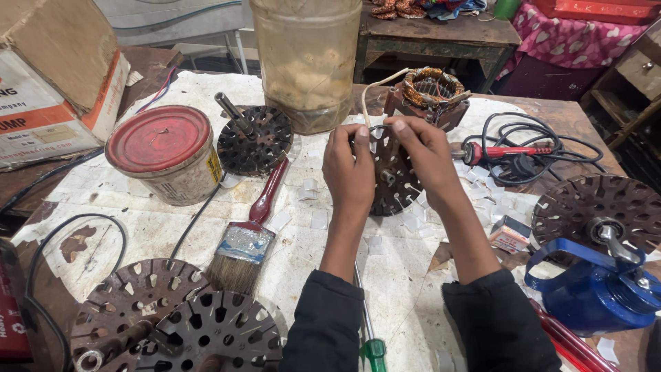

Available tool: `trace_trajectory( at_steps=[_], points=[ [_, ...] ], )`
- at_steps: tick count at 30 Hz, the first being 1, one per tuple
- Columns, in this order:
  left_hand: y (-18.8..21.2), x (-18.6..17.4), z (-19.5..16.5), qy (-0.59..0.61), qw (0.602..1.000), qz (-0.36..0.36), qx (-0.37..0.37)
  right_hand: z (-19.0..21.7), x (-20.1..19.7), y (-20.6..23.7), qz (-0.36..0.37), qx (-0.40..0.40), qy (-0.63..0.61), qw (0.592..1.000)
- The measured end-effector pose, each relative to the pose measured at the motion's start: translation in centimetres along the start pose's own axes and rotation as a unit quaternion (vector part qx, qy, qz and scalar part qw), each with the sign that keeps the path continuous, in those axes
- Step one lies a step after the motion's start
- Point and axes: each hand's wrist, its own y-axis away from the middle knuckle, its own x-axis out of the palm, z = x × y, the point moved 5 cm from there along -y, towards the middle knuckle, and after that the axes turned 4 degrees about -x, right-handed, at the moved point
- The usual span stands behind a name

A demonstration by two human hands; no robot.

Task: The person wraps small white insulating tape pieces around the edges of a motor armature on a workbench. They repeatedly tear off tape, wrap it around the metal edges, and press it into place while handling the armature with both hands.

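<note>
**Small insulation slip, tilted core: watch your grip**

Your left hand [350, 169] and right hand [421, 153] meet at the top edge of the dark slotted stator core [394, 180], which stands tilted on the surface [310, 255] just below your fingers. Both sets of fingers are pinched nearly closed on what looks like a small pale paper slip [375, 131] at a slot; whether each has a firm hold I cannot tell. If you press hard, the core could slide or tip flat, since only your hands steady it. The slip could tear or bend at the slot mouth. Just beyond your right fingers lies the red-handled soldering iron [506, 152] with its cable; a sleeve could snag it.
</note>
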Motion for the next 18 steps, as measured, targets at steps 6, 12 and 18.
trace_trajectory(
  at_steps=[6, 12, 18],
  points=[
    [-0.3, -0.3, -0.6, 0.015, 0.999, 0.001, 0.035, 0.8, -1.8, -0.4, 0.022, 0.015, -0.013, 1.000],
    [-0.3, -0.5, 0.1, 0.015, 0.998, -0.009, -0.060, 2.2, -3.1, 0.0, 0.051, 0.022, 0.019, 0.998],
    [-1.6, -1.4, 0.5, 0.033, 0.971, 0.085, -0.220, 3.3, -0.8, 0.5, 0.096, 0.065, -0.067, 0.991]
  ],
)
